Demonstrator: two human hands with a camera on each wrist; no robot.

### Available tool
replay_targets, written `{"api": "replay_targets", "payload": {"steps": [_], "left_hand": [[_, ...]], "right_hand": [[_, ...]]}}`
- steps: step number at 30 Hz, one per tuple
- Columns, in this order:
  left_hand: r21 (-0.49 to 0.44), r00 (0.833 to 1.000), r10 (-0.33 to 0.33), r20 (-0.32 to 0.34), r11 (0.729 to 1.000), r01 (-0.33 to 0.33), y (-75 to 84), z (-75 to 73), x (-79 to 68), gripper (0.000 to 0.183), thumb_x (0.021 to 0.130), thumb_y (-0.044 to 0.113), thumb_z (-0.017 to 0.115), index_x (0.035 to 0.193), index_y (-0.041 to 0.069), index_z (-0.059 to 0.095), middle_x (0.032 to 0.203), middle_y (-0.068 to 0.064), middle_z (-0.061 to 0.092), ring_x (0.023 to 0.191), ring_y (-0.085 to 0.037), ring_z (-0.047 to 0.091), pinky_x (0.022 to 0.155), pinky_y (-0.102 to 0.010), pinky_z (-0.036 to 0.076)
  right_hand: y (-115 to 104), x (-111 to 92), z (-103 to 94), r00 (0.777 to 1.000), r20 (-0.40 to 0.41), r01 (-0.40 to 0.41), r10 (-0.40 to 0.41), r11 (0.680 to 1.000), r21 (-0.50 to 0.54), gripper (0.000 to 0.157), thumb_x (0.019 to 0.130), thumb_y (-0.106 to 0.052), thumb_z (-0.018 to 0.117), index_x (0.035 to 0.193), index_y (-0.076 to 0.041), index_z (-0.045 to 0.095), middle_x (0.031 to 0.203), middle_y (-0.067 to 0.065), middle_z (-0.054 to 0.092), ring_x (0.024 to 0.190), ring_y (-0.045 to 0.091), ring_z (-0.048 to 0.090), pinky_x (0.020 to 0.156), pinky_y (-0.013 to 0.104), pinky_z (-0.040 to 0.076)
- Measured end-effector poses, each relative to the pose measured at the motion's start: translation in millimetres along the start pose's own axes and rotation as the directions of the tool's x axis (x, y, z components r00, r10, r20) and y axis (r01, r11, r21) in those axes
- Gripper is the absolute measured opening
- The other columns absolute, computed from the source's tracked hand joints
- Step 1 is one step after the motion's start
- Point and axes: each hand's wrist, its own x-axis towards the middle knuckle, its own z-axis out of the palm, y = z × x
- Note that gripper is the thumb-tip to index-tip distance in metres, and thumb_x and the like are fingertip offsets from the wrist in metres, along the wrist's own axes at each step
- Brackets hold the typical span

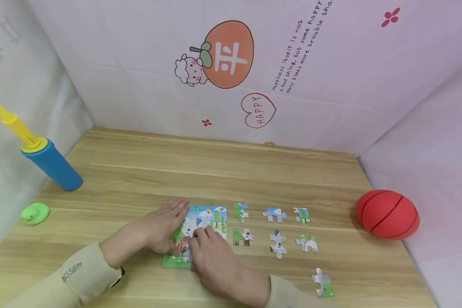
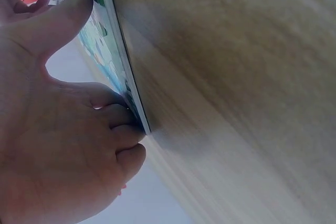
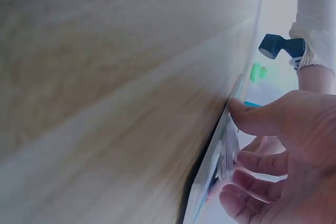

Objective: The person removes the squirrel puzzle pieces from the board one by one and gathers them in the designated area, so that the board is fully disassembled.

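Note:
A jigsaw puzzle board (image 1: 218, 214) with a cartoon animal picture lies on the table. My left hand (image 1: 165, 226) rests over its left side, fingers fairly straight towards the far edge; the left wrist view shows its thumb (image 2: 73, 14) on the board near the edge. Over the board's lower right, my right hand (image 1: 217, 261) has its fingers curled. In the right wrist view a greyish puzzle piece (image 3: 229, 148) stands slightly raised between its thumb and fingers, with the thumb (image 3: 252, 118) at the board's edge. The fingers partly cover that piece.
Several loose puzzle pieces (image 1: 278, 244) lie right of the board, one (image 1: 323, 284) nearer the front. A red ball (image 1: 388, 214) sits at the right. A blue and yellow hand pump (image 1: 54, 164) and a green toy duck (image 1: 34, 213) are at the left. Cloth walls surround the table.

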Motion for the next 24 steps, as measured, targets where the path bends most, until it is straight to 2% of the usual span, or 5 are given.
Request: {"api": "replay_targets", "payload": {"steps": [9,14,17,21,24], "left_hand": [[0.0,1.0,-0.012,0.001,1.0,0.012,-0.9,2.1,0.6,0.114,0.079,0.041,0.087,0.16,-0.01,0.025,0.173,-0.027,0.014,0.163,-0.043,0.016,0.135,-0.055,0.018],[-0.006,1.0,-0.01,0.006,1.0,0.01,-1.4,5.3,-0.2,0.115,0.079,0.043,0.087,0.16,-0.009,0.024,0.173,-0.027,0.012,0.163,-0.043,0.015,0.135,-0.056,0.017],[-0.012,1.0,-0.004,0.009,1.0,0.004,-0.6,5.3,-0.1,0.115,0.079,0.043,0.087,0.16,-0.01,0.025,0.173,-0.027,0.013,0.163,-0.043,0.015,0.135,-0.056,0.017],[-0.006,1.0,0.001,0.01,1.0,-0.001,0.3,4.0,0.4,0.115,0.079,0.043,0.087,0.16,-0.01,0.024,0.173,-0.028,0.013,0.163,-0.044,0.015,0.135,-0.057,0.018],[0.004,1.0,0.002,0.012,1.0,-0.002,0.8,2.6,0.9,0.115,0.079,0.043,0.087,0.16,-0.011,0.024,0.173,-0.028,0.013,0.163,-0.044,0.015,0.135,-0.057,0.018]], "right_hand": [[4,-10,-8.9,0.959,-0.243,0.149,-0.15,0.989,-0.02,0.022,0.085,-0.009,0.076,0.104,-0.015,0.067,0.086,-0.006,0.078,0.079,0.007,0.073,0.075,0.02,0.061],[23,-25,-17.9,0.943,-0.309,0.141,-0.124,0.989,0.036,0.033,0.077,-0.002,0.08,0.106,-0.012,0.069,0.085,-0.005,0.079,0.075,0.007,0.072,0.074,0.018,0.061],[44,-42,-28.8,0.963,-0.258,0.103,-0.08,0.992,0.077,0.029,0.078,-0.002,0.084,0.104,-0.011,0.073,0.089,-0.002,0.08,0.078,0.01,0.074,0.074,0.02,0.062],[77,-71,-40.3,0.998,-0.066,0.031,-0.017,0.976,0.214,0.018,0.083,-0.001,0.082,0.094,-0.011,0.072,0.087,-0.001,0.079,0.076,0.009,0.073,0.069,0.017,0.061],[99,-91,-44.1,0.995,0.104,-0.045,0.009,0.936,0.35,0.017,0.089,0.0,0.077,0.089,-0.014,0.067,0.082,-0.006,0.071,0.069,0.0,0.06,0.062,0.012,0.052]]}}
